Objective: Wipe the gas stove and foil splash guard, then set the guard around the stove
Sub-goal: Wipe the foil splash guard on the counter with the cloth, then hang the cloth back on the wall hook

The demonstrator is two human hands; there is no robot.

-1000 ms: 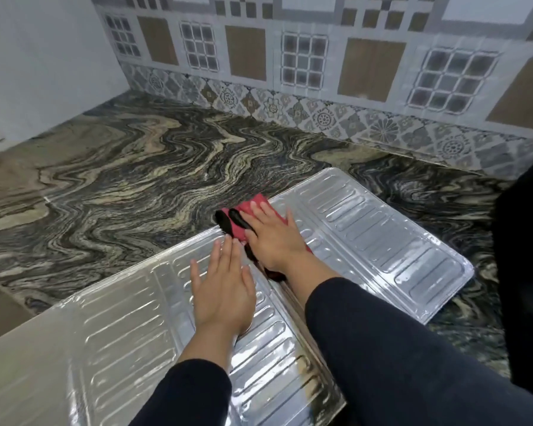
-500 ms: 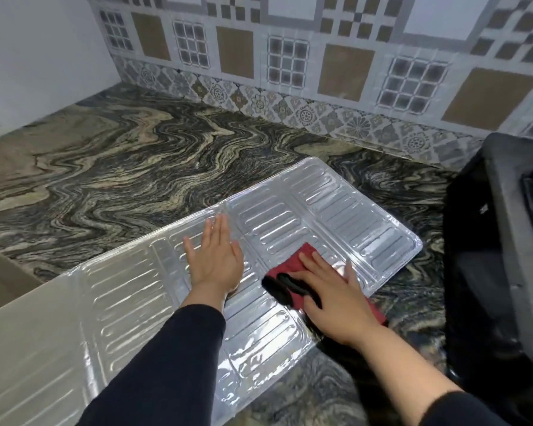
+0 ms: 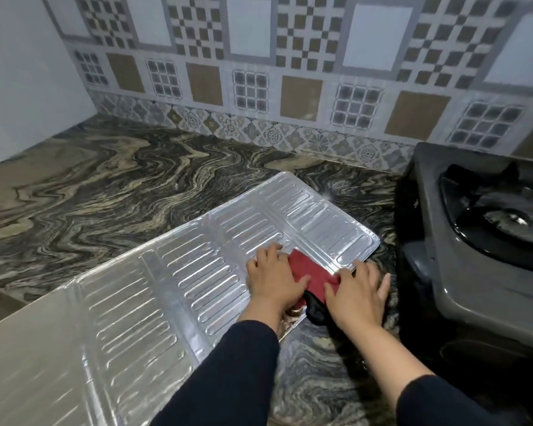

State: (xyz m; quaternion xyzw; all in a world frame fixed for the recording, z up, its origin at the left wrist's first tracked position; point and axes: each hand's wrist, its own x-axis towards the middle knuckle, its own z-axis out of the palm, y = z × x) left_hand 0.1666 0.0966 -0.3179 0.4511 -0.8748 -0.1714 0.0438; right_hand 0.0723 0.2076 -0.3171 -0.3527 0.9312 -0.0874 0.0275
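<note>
The ribbed foil splash guard (image 3: 173, 281) lies flat on the marble counter, running from the lower left toward the stove. A red and black cloth (image 3: 308, 273) rests on the guard's near right edge. My left hand (image 3: 271, 279) presses flat on the guard and touches the cloth's left side. My right hand (image 3: 356, 295) lies palm down over the cloth's right end, partly off the guard's edge. The dark grey gas stove (image 3: 471, 250) stands at the right, its black burner well visible.
The swirled marble counter (image 3: 105, 192) stretches back to a patterned tile wall (image 3: 259, 96). A plain white wall (image 3: 22, 72) closes the left side. A narrow strip of counter separates the guard from the stove.
My right hand has dragged the cloth from the guard's far middle to its near right edge. My left hand has shifted right to meet it. The view has swung right, showing more stove.
</note>
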